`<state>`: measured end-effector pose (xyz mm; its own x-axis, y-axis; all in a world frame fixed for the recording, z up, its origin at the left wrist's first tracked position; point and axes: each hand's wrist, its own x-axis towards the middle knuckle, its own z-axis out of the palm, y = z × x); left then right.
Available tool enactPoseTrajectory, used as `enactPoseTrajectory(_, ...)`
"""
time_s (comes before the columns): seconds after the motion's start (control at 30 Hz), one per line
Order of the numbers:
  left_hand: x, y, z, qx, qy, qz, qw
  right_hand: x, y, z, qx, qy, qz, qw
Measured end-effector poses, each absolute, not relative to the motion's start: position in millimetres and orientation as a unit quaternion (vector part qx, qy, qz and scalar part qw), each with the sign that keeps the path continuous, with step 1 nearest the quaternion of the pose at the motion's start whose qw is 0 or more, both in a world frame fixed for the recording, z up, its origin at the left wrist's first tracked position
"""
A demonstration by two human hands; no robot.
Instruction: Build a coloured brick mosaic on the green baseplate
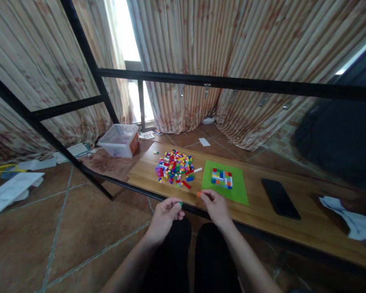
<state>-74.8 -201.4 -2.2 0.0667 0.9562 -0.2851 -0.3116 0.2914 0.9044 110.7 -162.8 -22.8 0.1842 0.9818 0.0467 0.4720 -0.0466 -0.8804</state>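
My left hand (165, 215) is curled in a pinch on a small green brick (180, 203) just in front of the wooden board's near edge. My right hand (215, 205) pinches a small orange brick (199, 195) at the near edge, below the green baseplate (236, 191). The baseplate lies flat on the wooden board (262, 215) and carries a block of joined coloured bricks (222, 178). A heap of loose coloured bricks (173, 167) lies to its left, beyond my left hand. A white brick (198, 169) lies between heap and baseplate.
A black phone (280, 198) lies on the board right of the baseplate. A clear plastic tub (119, 140) stands on the floor at far left. A black metal frame (201, 81) crosses above. Crumpled white cloth (350, 217) sits at the right end. My dark-clothed knees (198, 256) are below.
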Motion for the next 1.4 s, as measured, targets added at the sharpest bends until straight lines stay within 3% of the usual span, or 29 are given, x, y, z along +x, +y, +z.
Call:
enactPoseTrajectory(0.3, -93.2, -127.4, -31.4, 0.326, 0.546, 0.498, 0.59, 87.9, -92.0, -34.6, -0.686, -0.605, 0.239, 0.325)
enactPoseTrajectory(0.53, -88.3, -98.4, -46.5, 0.448, 0.604, 0.441, 0.491, 84.2, -110.7, -38.2, -0.684, -0.641, 0.134, 0.322)
enactPoseTrajectory(0.77, -84.0, -95.7, -56.3, 0.501, 0.624, 0.426, 0.421, 67.0, -124.7, -43.3, -0.677, -0.695, 0.082, 0.229)
enactPoseTrajectory(1.07, -90.1, -106.6, -60.5, 0.533, 0.58, 0.469, 0.399, 70.6, -122.3, -56.9, -0.672, -0.677, 0.082, 0.29)
enactPoseTrajectory(1.4, -83.2, -115.1, -49.4, 0.591, 0.572, 0.435, 0.368, 74.5, -106.4, -53.5, -0.663, -0.677, 0.089, 0.306)
